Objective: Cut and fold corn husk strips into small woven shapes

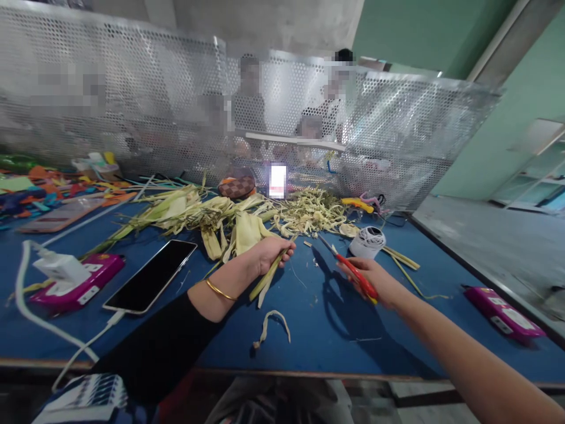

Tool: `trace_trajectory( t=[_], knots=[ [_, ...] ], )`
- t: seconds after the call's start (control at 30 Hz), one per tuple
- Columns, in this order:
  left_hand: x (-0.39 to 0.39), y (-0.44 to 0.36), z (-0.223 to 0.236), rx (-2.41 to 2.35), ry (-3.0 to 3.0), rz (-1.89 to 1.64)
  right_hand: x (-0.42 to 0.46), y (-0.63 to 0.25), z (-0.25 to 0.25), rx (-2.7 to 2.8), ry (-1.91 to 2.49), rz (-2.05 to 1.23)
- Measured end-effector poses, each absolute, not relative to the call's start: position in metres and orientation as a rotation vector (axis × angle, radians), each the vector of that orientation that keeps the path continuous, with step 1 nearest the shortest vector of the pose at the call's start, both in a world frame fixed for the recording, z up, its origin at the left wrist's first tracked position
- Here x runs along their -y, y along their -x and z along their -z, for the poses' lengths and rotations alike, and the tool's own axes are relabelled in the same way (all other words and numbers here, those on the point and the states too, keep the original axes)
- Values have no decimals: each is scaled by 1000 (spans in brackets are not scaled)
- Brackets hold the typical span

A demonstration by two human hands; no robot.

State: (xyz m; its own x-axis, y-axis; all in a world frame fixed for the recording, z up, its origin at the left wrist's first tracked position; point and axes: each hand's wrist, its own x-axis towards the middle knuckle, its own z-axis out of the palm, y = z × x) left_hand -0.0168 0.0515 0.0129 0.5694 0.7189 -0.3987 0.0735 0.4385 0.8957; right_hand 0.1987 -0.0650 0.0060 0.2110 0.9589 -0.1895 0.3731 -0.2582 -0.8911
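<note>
My left hand (271,254) is closed around a few pale green corn husk strips (268,280); their tails hang down toward the table's front edge. To the right, my right hand (368,272) grips red-handled scissors (353,270), the blades pointing up and left, a short gap away from the husk. Just beyond that hand stands a spool of white string (368,241). A twisted pale husk piece (276,323) lies on the blue table (309,347) in front of me. Behind my left hand sit wide corn husks (245,235), and a heap of shredded husk (315,212).
A phone (152,277) on a charging cable lies left, beside a magenta power strip (79,282) with a white plug. Another magenta power block (503,312) is at the right edge. Perforated metal panels (176,106) close off the back, with people behind. Colourful scraps (48,188) lie far left.
</note>
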Motion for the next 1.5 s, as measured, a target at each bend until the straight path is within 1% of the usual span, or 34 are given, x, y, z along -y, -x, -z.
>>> trace_trajectory(
  t=[0.1, 0.17, 0.23, 0.3, 0.4, 0.47, 0.53, 0.63, 0.7, 0.77, 0.83, 0.93, 1.0, 1.17, 1.5],
  knots=[
    [-53, 19, -17, -891, -1085, -511, 69, -207, -1, 1670, 2084, -455],
    [-52, 22, -23, -875, -1121, -526, 77, -211, 2, 1849, 2245, -165],
    [-49, 26, -30, -851, -1173, -515, 84, -213, 3, 1976, 2335, -20],
    [-45, 28, -37, -810, -1221, -487, 88, -213, -2, 2073, 2393, 45],
    [-39, 28, -41, -755, -1247, -473, 80, -206, -19, 2116, 2398, 40],
    [-34, 26, -41, -735, -1256, -507, 66, -195, -32, 2041, 2126, -115],
    [-31, 23, -39, -738, -1253, -554, 48, -180, -37, 1812, 1758, -475],
    [-29, 20, -35, -726, -1237, -575, 25, -154, -30, 1428, 1387, -1053],
    [-30, 20, -32, -721, -1234, -578, 16, -141, -19, 1294, 1243, -1290],
    [-31, 19, -29, -725, -1228, -573, 14, -136, -9, 1186, 1206, -1374],
    [-32, 18, -26, -740, -1211, -554, 16, -138, -3, 1141, 1224, -1361],
    [-31, 14, -22, -766, -1161, -533, 19, -149, -4, 1217, 1255, -1259],
    [-30, 12, -21, -782, -1127, -555, 20, -156, -7, 1318, 1281, -1127],
    [-30, 11, -23, -811, -1131, -579, 18, -167, -12, 1535, 1394, -676],
    [-32, 14, -23, -840, -1261, -487, 21, -177, -21, 1640, 1526, -190]
  ],
)
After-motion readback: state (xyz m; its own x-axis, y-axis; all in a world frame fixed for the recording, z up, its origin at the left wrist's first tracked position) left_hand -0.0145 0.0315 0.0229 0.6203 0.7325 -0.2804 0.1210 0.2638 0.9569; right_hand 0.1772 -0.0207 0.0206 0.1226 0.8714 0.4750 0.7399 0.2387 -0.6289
